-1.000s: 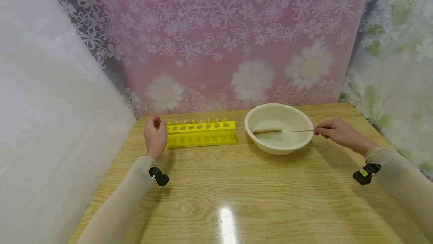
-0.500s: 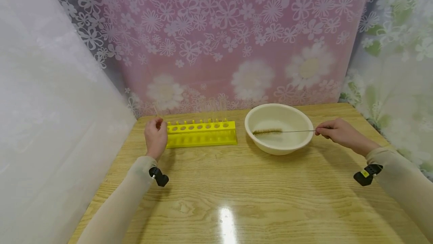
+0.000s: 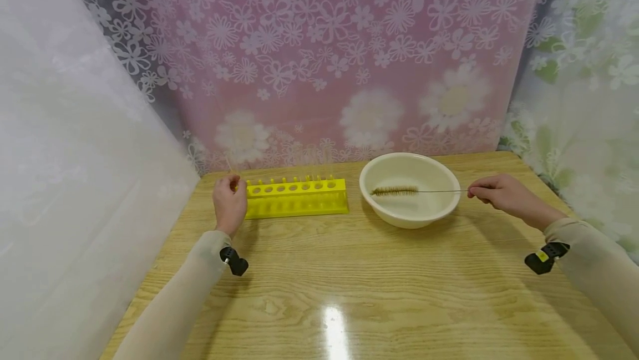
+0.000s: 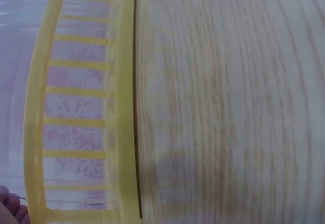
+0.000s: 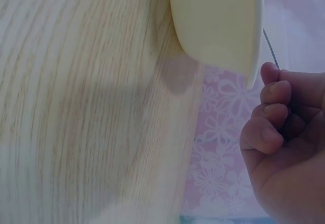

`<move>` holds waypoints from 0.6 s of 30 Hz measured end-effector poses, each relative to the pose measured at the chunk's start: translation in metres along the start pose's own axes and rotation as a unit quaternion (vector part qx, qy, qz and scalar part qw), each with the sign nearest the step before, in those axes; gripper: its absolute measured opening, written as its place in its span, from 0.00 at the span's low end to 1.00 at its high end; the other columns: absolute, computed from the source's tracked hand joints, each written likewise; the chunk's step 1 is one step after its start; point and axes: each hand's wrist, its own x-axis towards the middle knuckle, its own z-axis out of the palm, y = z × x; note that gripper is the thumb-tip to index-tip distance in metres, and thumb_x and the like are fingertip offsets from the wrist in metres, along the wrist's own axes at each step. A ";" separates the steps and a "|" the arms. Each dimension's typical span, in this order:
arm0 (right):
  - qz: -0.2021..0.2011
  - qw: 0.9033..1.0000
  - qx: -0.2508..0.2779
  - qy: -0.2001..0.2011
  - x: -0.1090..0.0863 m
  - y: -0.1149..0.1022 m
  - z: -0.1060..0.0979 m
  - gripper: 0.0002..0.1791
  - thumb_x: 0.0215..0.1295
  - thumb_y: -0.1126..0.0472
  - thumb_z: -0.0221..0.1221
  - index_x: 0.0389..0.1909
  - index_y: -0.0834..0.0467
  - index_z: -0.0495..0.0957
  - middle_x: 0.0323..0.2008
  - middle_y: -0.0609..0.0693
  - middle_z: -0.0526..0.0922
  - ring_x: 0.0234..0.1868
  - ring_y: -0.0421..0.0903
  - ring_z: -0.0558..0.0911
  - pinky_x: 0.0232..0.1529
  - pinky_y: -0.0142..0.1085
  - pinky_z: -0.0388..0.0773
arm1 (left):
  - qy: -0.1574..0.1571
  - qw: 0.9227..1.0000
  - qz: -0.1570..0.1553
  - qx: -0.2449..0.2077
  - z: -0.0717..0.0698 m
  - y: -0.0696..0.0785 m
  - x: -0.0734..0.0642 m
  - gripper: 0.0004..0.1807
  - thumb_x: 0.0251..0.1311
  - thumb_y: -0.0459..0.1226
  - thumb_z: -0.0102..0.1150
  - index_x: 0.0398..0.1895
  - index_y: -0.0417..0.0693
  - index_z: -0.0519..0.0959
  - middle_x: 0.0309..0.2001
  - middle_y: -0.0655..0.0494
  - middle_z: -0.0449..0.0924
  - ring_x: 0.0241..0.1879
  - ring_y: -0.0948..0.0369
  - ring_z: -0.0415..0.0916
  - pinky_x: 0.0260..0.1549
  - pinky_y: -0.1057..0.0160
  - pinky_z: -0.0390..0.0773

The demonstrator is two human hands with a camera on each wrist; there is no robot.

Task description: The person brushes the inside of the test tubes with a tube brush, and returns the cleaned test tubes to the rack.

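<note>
My right hand (image 3: 501, 196) pinches the thin wire handle of a test tube brush (image 3: 395, 191). The brush's tan bristles lie level over the cream bowl (image 3: 410, 221); in the right wrist view, the twisted wire (image 5: 271, 49) runs from the thumb and fingertip past the bowl's rim. At the left end of the yellow test tube rack (image 3: 299, 210), my left hand (image 3: 231, 204) has its fingers curled. A thin pale stick (image 3: 228, 163) rises above these fingers, its kind unclear. The left wrist view shows only some fingertips (image 4: 14, 209) behind the rack, with a thin line at them.
Several clear test tubes (image 3: 313, 161) stand upright toward the rack's right end. A wooden table (image 3: 299, 277) bears everything. A pink floral curtain (image 3: 319, 71) hangs behind, with a pale sheet (image 3: 90, 127) on the left and another floral sheet (image 3: 584, 127) on the right.
My right hand has shifted slightly right, and the brush has risen a little over the bowl. The left hand stays almost in place; its thin stick shows more plainly than a second ago.
</note>
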 end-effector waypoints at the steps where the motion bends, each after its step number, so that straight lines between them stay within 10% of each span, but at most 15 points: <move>1: 0.000 1.000 -0.001 0.000 0.000 0.000 0.000 0.23 0.82 0.50 0.45 0.53 0.65 0.79 0.28 0.52 0.71 0.23 0.46 0.66 0.24 0.39 0.66 | 0.000 1.000 0.000 0.000 0.000 0.000 0.000 0.22 0.76 0.46 0.47 0.60 0.39 0.75 0.53 0.43 0.72 0.49 0.48 0.69 0.51 0.50 0.72; 18: -0.003 1.000 -0.001 0.009 -0.004 0.001 -0.007 0.23 0.82 0.50 0.45 0.53 0.65 0.79 0.28 0.53 0.70 0.23 0.46 0.66 0.24 0.39 0.65 | 0.064 0.995 0.063 -0.042 0.001 0.020 0.005 0.21 0.77 0.48 0.45 0.60 0.43 0.75 0.53 0.45 0.78 0.53 0.51 0.75 0.57 0.49 0.74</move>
